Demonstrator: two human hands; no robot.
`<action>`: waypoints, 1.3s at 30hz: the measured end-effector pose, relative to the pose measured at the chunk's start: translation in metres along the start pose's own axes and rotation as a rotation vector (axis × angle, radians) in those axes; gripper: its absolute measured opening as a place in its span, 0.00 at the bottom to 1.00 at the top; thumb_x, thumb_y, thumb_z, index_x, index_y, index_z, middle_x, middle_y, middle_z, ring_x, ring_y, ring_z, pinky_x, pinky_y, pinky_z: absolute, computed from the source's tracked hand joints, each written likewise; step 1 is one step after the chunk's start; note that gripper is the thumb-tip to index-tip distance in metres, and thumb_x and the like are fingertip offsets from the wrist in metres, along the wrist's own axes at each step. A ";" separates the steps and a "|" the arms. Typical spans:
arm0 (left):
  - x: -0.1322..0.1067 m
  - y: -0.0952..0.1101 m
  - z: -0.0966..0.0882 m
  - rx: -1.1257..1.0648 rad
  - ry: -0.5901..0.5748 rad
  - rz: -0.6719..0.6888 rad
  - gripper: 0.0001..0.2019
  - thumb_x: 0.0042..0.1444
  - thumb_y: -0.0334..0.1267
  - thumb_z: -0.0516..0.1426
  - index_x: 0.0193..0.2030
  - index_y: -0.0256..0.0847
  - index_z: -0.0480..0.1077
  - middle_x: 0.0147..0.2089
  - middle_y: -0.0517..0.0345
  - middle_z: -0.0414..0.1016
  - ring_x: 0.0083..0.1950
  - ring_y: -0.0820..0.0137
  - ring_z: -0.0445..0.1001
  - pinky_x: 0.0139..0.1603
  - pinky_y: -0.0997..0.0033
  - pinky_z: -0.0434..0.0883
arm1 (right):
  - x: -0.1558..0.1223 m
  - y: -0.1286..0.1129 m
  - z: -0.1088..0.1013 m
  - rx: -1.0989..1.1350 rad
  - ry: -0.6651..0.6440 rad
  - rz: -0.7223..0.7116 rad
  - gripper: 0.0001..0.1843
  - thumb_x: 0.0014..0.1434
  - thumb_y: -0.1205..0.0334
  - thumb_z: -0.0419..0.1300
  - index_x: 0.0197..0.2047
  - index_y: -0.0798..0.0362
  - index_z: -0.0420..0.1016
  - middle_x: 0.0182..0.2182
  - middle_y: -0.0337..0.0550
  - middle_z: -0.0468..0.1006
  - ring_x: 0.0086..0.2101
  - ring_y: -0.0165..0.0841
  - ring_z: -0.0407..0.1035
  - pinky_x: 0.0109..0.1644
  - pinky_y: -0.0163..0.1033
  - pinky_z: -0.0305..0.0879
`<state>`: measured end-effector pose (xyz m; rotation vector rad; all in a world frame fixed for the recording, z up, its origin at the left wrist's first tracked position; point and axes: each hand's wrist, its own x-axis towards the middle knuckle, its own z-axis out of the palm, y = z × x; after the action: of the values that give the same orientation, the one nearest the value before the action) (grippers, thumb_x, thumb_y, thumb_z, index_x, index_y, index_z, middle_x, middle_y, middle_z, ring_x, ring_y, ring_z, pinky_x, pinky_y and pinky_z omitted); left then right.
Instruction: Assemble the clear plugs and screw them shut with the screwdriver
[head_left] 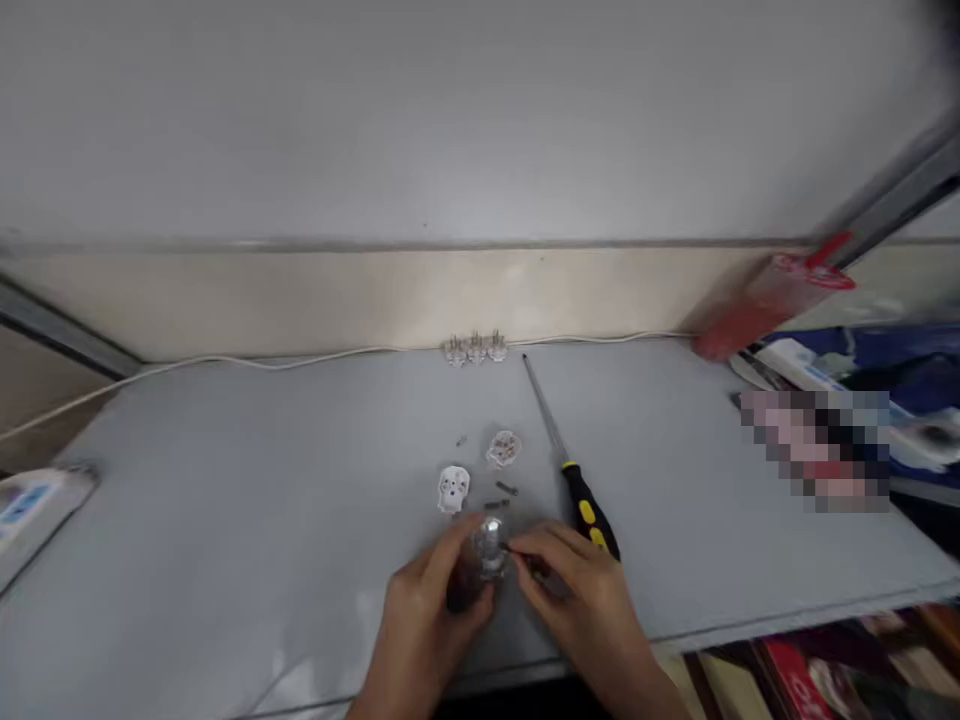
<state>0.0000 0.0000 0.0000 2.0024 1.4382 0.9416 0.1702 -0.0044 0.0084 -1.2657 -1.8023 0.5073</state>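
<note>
A clear plastic plug part (491, 545) is gripped between the thumb and fingers of my left hand (431, 590). My right hand (577, 590) pinches a small dark piece, apparently a screw, against the right side of that part. Just beyond my fingers, two dark screws (507, 488) lie on the grey tabletop (300, 480). A white plug piece (454, 489) rests near my left fingertips. Farther back is a round plug piece (504, 449) with metal parts in it, and a tiny metal bit (461, 440) lies to its left.
A screwdriver (589, 505) with a black and yellow handle lies beside my right hand. Three clear plugs (475, 348) stand prongs up by the wall, near a white cable (300, 362). A red container (765, 305) leans at the back right; a white box (37, 515) sits far left.
</note>
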 end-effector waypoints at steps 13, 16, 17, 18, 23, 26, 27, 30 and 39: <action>-0.002 -0.001 0.011 -0.507 -0.021 -0.236 0.26 0.48 0.27 0.60 0.55 0.46 0.68 0.28 0.66 0.81 0.27 0.74 0.79 0.32 0.79 0.77 | 0.001 0.002 0.004 -0.031 0.022 -0.040 0.13 0.60 0.71 0.57 0.46 0.51 0.76 0.35 0.41 0.76 0.35 0.26 0.72 0.37 0.29 0.71; -0.004 0.000 0.014 -0.656 -0.011 -0.335 0.23 0.50 0.31 0.62 0.55 0.44 0.68 0.28 0.63 0.80 0.29 0.73 0.80 0.34 0.78 0.78 | 0.002 0.004 -0.007 -0.017 -0.017 0.007 0.17 0.62 0.70 0.55 0.54 0.48 0.71 0.41 0.41 0.76 0.41 0.25 0.72 0.45 0.29 0.71; -0.005 0.000 0.015 -0.664 0.013 -0.345 0.23 0.50 0.31 0.62 0.54 0.44 0.68 0.28 0.63 0.80 0.29 0.73 0.80 0.35 0.78 0.77 | 0.003 0.006 -0.010 -0.037 -0.009 0.027 0.18 0.62 0.70 0.54 0.54 0.48 0.70 0.42 0.41 0.76 0.43 0.25 0.72 0.47 0.30 0.70; -0.007 0.000 0.015 -0.657 0.042 -0.344 0.23 0.50 0.32 0.62 0.54 0.44 0.68 0.29 0.64 0.80 0.30 0.74 0.79 0.36 0.79 0.77 | 0.004 0.008 -0.012 -0.076 0.013 0.037 0.18 0.63 0.71 0.53 0.54 0.49 0.70 0.42 0.42 0.75 0.43 0.25 0.71 0.47 0.30 0.70; -0.013 -0.002 0.016 -0.575 0.115 -0.273 0.24 0.52 0.32 0.63 0.56 0.48 0.68 0.29 0.66 0.77 0.29 0.76 0.77 0.38 0.80 0.76 | 0.022 0.021 -0.019 -0.259 0.093 0.002 0.10 0.62 0.70 0.54 0.43 0.54 0.75 0.37 0.44 0.75 0.39 0.29 0.70 0.44 0.34 0.70; -0.014 -0.003 0.016 -0.543 0.088 -0.246 0.24 0.53 0.33 0.62 0.58 0.48 0.67 0.29 0.66 0.77 0.30 0.76 0.77 0.38 0.79 0.75 | 0.030 0.041 -0.043 -0.317 0.127 0.052 0.10 0.62 0.65 0.55 0.44 0.51 0.75 0.37 0.43 0.76 0.40 0.30 0.69 0.44 0.36 0.69; -0.014 -0.003 0.017 -0.530 0.081 -0.241 0.24 0.53 0.33 0.62 0.58 0.48 0.67 0.29 0.66 0.77 0.30 0.76 0.77 0.38 0.78 0.75 | 0.031 0.052 -0.058 -0.346 0.147 0.085 0.10 0.62 0.62 0.55 0.44 0.50 0.76 0.38 0.42 0.76 0.40 0.30 0.69 0.42 0.35 0.69; -0.013 -0.002 0.017 -0.490 0.066 -0.206 0.24 0.54 0.33 0.61 0.59 0.47 0.67 0.29 0.66 0.76 0.29 0.75 0.76 0.39 0.77 0.75 | 0.029 0.097 -0.116 -0.487 0.254 0.189 0.12 0.61 0.58 0.54 0.42 0.50 0.77 0.40 0.44 0.77 0.40 0.33 0.70 0.44 0.40 0.68; -0.011 0.000 0.015 -0.409 0.031 -0.147 0.24 0.53 0.32 0.59 0.58 0.47 0.67 0.29 0.66 0.74 0.29 0.73 0.75 0.39 0.73 0.75 | 0.013 0.199 -0.246 -0.927 0.365 0.630 0.15 0.61 0.62 0.54 0.50 0.56 0.73 0.54 0.56 0.67 0.59 0.47 0.57 0.62 0.57 0.54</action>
<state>0.0095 -0.0105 -0.0123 1.5695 1.2664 1.1030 0.4813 0.0532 0.0056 -2.3984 -1.2996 -0.2993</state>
